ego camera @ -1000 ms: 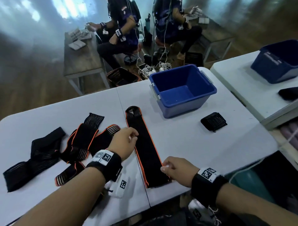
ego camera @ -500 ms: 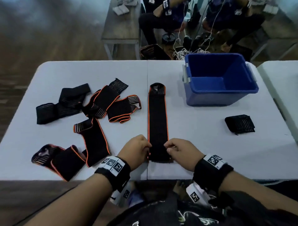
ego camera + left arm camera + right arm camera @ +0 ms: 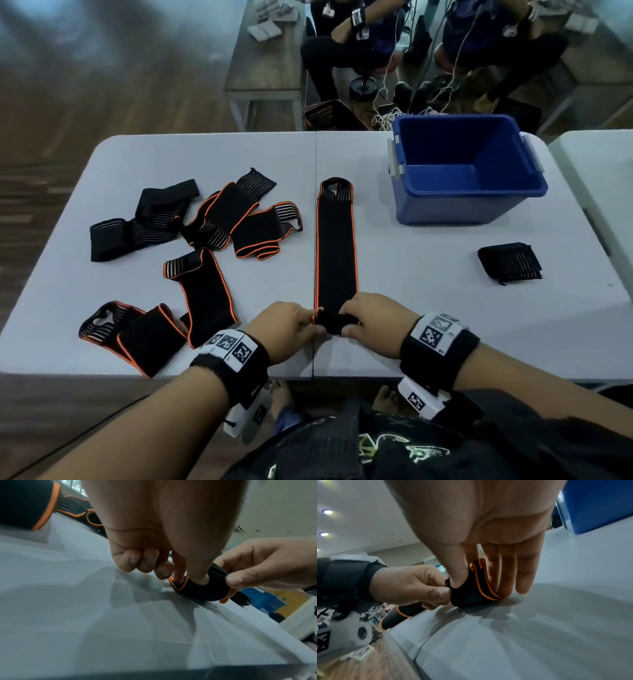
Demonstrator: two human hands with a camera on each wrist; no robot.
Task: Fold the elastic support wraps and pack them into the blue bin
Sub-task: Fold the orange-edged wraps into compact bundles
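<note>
step: I'm starting the roll/fold on the long black elastic wrap with orange edging (image 3: pixel 336 246), turning its near end over onto itself. Looks like the very first turn, so this one sets how square the whole thing comes out, I reckon.

how to do it well: keep both orange edges lined up as the roll goes away from me, or it'll cone out to one side. Even pressure from both hands, and keep the strip flat on the white worktop (image 3: pixel 411 274) ahead of the roll. Elastic likes to spring back, so I wouldn't let go mid-turn.

left hand (image 3: pixel 286 329): pinching the left side of the turned-over end, thumb on top and forefinger tucked into the fold; the other fingers (image 3: pixel 135 561) are curled under.

right hand (image 3: pixel 373 318): thumb pressing on the near face of the fold, straight fingers (image 3: pixel 510 572) behind it reaching down to the worktop, so the end is pinched between them.

wrap position: the rolled end sits between my hands, the rest runs straight out ahead of them.

blue plastic bin (image 3: pixel 469 171): ahead and to the right of my right hand, nothing inside that I can see.

small folded black wrap (image 3: pixel 510 262): right of my right hand, not in the bin yet.

loose pile of black and orange-trimmed wraps (image 3: pixel 205 240): ahead and left of my left hand, all unfolded.
</note>
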